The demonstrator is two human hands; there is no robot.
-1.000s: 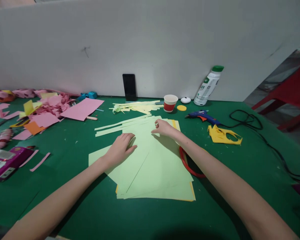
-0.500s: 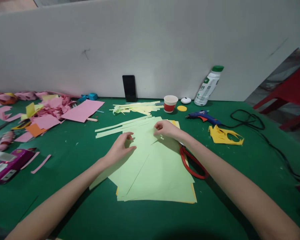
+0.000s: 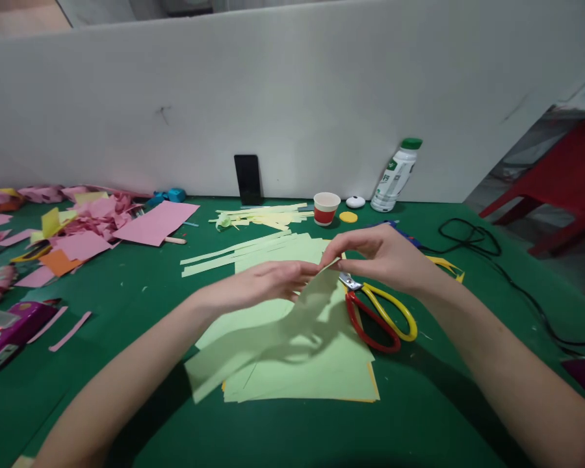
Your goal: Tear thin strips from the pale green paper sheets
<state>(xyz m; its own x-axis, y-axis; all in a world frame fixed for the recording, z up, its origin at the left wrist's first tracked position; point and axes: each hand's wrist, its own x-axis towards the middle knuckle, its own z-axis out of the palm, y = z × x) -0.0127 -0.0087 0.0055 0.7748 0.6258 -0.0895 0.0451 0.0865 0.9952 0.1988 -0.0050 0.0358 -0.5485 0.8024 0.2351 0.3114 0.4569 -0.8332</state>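
My right hand [image 3: 377,253] pinches the upper end of a light green paper strip [image 3: 212,365] between thumb and fingers. The strip slants down toward the lower left, raised over a stack of light green paper [image 3: 316,380]. My left hand [image 3: 268,281] lies against the strip near that pinched end, its fingers stretched out and partly hidden behind the paper. Just right of the stack's middle are scissors [image 3: 373,325] with one red and one yellow handle, their blades partly covered. Cut green strips [image 3: 214,263] lie at the stack's far left corner.
Behind the stack stand a black phone [image 3: 248,179], a red and white paper cup [image 3: 326,209] and a leaning bottle [image 3: 396,177]. Pink paper scraps [image 3: 156,223] and a purple tool [image 3: 17,335] lie left. A black cord [image 3: 517,279] runs along the right.
My right hand has pinched a green strip and lifted its end. My left hand has moved right to meet it, its fingers straightened. The scissors' yellow handle now shows.
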